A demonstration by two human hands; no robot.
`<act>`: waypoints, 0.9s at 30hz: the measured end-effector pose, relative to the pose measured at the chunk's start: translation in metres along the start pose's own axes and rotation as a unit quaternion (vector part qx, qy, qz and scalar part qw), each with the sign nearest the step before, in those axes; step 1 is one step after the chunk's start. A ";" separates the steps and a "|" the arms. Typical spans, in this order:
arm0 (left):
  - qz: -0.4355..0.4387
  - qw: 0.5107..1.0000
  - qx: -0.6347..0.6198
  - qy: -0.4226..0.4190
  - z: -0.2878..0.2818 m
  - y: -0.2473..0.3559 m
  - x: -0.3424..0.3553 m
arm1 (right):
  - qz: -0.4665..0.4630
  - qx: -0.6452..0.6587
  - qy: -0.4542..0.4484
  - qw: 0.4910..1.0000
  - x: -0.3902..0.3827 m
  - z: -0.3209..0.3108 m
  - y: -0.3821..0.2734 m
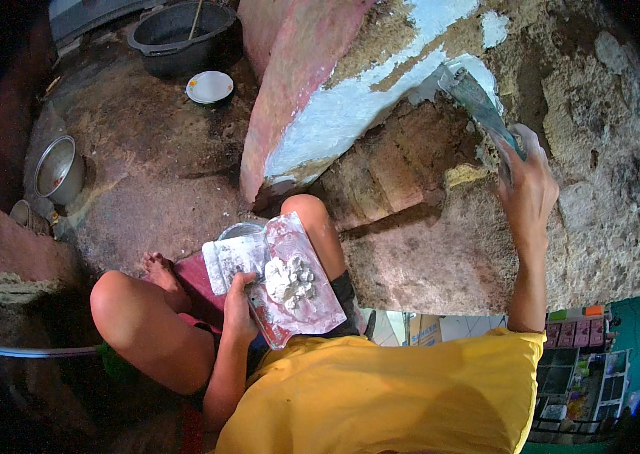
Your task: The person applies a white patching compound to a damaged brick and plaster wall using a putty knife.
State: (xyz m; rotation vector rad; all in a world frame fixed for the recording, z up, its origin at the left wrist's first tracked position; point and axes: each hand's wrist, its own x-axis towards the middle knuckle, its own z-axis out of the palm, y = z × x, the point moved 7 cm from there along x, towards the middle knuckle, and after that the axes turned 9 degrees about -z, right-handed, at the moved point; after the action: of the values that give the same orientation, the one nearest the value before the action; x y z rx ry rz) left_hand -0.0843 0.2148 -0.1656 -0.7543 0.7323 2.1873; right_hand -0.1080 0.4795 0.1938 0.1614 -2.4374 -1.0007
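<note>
My right hand [529, 170] is closed round the handle of a putty knife [475, 102]. Its wide blade lies against the fresh white putty [350, 113] that coats the edge of a rough wall [562, 227]. Low in front of my body, my left hand [239, 312] grips a flat reddish board [324, 295] smeared with white, the thumb on top. A lumpy heap of white putty [290, 284] sits on this board. Beside it, a whitish flat plate [233, 263] is also under the thumb; whether it is a separate piece I cannot tell. The left fingers are hidden underneath.
A large dark basin [184, 38] with a stick in it stands at the far left, a white plate [209, 87] near it. A metal pot [59, 170] is on the stained floor further left. A clear tub rim [240, 229] shows behind the board, close to my bent knees.
</note>
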 end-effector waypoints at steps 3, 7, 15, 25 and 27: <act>0.001 1.000 -0.003 0.001 0.003 0.001 -0.002 | -0.004 0.009 -0.004 1.000 -0.003 -0.003 0.002; -0.002 1.000 -0.006 0.004 -0.002 -0.001 0.001 | -0.005 0.000 -0.011 1.000 -0.009 -0.004 0.002; -0.003 1.000 -0.003 0.002 0.001 0.000 -0.001 | 0.001 0.056 0.010 0.998 -0.008 0.002 -0.004; 0.001 1.000 -0.005 -0.001 0.000 0.001 -0.002 | 0.046 0.103 0.021 0.993 -0.023 0.020 0.016; -0.006 1.000 -0.007 -0.005 0.001 0.000 0.000 | 0.054 0.107 0.020 0.993 -0.028 0.015 0.017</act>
State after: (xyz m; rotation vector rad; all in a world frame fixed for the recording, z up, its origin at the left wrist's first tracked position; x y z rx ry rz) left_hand -0.0845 0.2156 -0.1649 -0.7534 0.7061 2.1853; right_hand -0.0899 0.5091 0.1856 0.1183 -2.4839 -0.6829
